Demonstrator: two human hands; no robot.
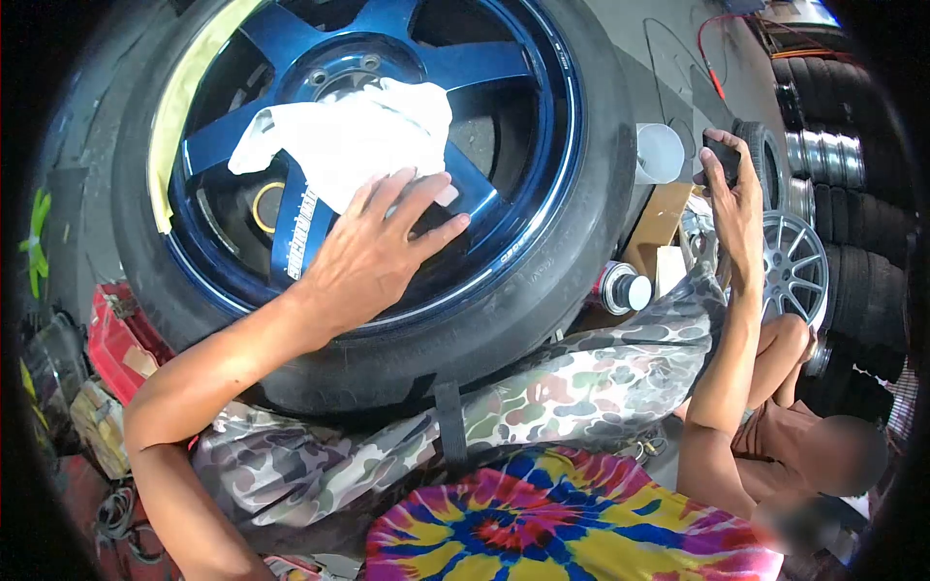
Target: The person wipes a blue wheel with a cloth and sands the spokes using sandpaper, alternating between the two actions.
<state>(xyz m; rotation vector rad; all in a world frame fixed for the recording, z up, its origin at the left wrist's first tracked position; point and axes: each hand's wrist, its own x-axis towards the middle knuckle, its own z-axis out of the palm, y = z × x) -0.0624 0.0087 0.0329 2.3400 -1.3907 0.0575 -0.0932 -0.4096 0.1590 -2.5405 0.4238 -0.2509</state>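
Tyre (542, 320) with blue rim (291, 242) rests on the lap, tilted away. Left hand (373, 257) lies flat on a spoke, fingers (387, 191) spread open, gripping nothing. White cloth (358, 136) sits just beyond the fingertips and touches them, its long axis running across the hub. Right hand (734, 194) is well apart to the right, closed round a small dark object (722, 155). Spray can (625, 289) and stacked wheels (833, 165) are behind.

L hand (373, 250) flat, fingers (421, 194) splayed; R hand (733, 189) curled.
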